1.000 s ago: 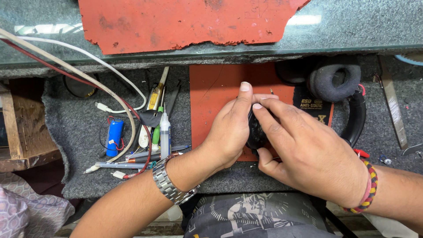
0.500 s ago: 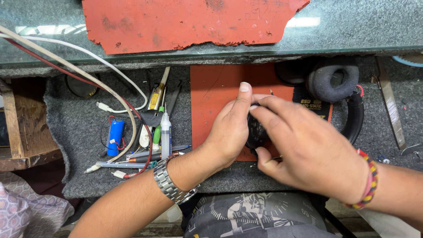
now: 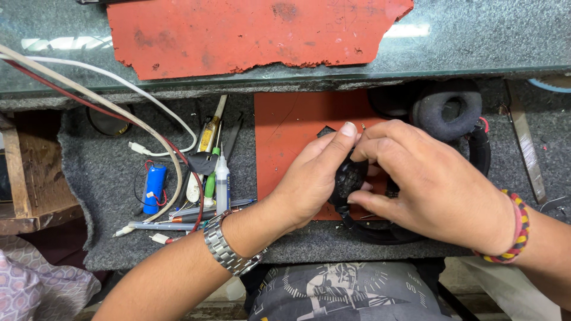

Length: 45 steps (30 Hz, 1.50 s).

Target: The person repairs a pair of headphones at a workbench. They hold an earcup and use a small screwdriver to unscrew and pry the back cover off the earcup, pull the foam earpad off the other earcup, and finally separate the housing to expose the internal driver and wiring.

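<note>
Left hand (image 3: 309, 187) and right hand (image 3: 428, 190), fingers closed, grip a round black plastic headphone earcup (image 3: 349, 178) over a red rubber work mat (image 3: 291, 137); apparently mid-repair, calling for steady fingertip pressure

The black earcup (image 3: 350, 178) between my fingers looks like matt plastic with a perforated face. Under it lies a smooth, dull orange-red rubber mat (image 3: 291, 131) on rough grey felt carpet (image 3: 101, 172). At the upper right of the frame, the other ear cushion (image 3: 446, 110) is soft, matt grey foam. Across the top runs a glossy glass shelf (image 3: 476, 35) bearing a worn, chipped red sheet (image 3: 250, 32). On my left wrist sits a polished steel watch band (image 3: 229, 246); on my right, a woven thread bracelet (image 3: 517, 229). At centre left, the blue battery cell (image 3: 154, 185) wears shiny plastic wrap.
</note>
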Motion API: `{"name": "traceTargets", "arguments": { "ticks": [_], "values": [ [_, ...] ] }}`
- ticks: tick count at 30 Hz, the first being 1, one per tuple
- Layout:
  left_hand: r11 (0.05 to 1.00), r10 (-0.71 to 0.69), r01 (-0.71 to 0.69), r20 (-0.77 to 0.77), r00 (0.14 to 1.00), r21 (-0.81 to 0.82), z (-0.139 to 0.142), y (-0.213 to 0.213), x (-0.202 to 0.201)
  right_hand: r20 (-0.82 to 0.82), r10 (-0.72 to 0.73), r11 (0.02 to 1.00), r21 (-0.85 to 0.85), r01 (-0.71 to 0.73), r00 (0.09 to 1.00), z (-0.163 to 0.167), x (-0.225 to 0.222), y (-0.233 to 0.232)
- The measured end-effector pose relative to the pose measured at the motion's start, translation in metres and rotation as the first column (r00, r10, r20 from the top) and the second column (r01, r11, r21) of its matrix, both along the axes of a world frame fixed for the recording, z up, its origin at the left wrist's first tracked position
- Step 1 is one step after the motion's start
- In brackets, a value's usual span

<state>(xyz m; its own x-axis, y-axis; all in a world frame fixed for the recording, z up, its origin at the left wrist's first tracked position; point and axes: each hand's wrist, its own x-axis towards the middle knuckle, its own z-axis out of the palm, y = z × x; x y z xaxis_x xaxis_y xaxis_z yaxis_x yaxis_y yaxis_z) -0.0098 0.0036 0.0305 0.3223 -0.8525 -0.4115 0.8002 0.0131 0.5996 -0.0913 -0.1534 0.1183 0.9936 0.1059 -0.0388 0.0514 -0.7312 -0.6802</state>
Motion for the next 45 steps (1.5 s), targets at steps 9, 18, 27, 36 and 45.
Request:
{"name": "traceTargets", "arguments": {
  "ticks": [9, 18, 27, 36, 45],
  "values": [
    [0.997, 0.053, -0.042, -0.170, 0.984, 0.068, -0.001, 0.001, 0.007, -0.398, 0.035, 0.929, -0.326, -0.177, 0.917, -0.005, -0.032, -0.033],
    [0.998, 0.057, -0.049, -0.252, 0.966, 0.038, -0.005, 0.002, 0.012, -0.311, 0.114, 0.948, -0.251, -0.197, 0.944, -0.010, -0.044, -0.032],
    [0.992, 0.060, -0.070, -0.097, 0.994, -0.104, -0.013, 0.004, 0.003, 0.203, 0.030, 0.994, -0.109, -0.008, 0.979, -0.002, -0.017, 0.007],
    [0.998, -0.034, 0.041, 0.154, 0.988, -0.046, -0.009, 0.005, -0.003, 0.070, -0.142, 0.990, 0.010, 0.142, 0.987, -0.011, -0.015, 0.015],
    [0.999, 0.002, 0.011, 0.236, 0.972, -0.053, -0.012, 0.002, -0.007, 0.132, -0.132, 0.990, -0.040, 0.138, 0.982, -0.013, -0.017, 0.018]
  ]
}}
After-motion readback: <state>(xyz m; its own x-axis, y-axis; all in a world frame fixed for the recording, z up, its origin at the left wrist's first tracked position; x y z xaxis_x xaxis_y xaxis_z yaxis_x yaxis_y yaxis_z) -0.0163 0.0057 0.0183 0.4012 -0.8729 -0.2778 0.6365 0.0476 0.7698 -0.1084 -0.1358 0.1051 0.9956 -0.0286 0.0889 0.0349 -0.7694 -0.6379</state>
